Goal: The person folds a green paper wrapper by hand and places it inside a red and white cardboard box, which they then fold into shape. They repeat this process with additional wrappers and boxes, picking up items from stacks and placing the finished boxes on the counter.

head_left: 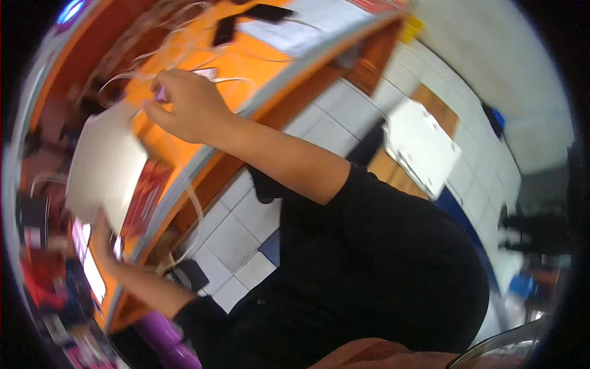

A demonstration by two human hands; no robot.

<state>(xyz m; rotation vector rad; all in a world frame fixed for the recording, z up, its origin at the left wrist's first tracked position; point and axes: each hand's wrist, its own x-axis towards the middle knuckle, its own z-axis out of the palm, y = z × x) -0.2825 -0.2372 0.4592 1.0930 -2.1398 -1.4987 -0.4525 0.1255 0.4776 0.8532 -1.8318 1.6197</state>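
Note:
My right hand (184, 104) is above the orange desk (261, 58), fingers curled in a pinch. A small purple thing (161, 95) shows between the thumb and fingers, too blurred to name. Lower in the view, my left hand (103, 237) grips the near edge of a white panel (104, 163), perhaps a lid or folder; its fingers are smeared. Red printed books or boxes (145, 198) lie beside the panel. A lit screen (92, 270) is next to my left hand.
White cables (178, 46) tangle across the desk near two dark phones (268, 12) and white papers (301, 31). One cable hangs over the grey desk edge (276, 92). Behind me, a white board-like thing (421, 147) lies on a wooden seat (437, 107).

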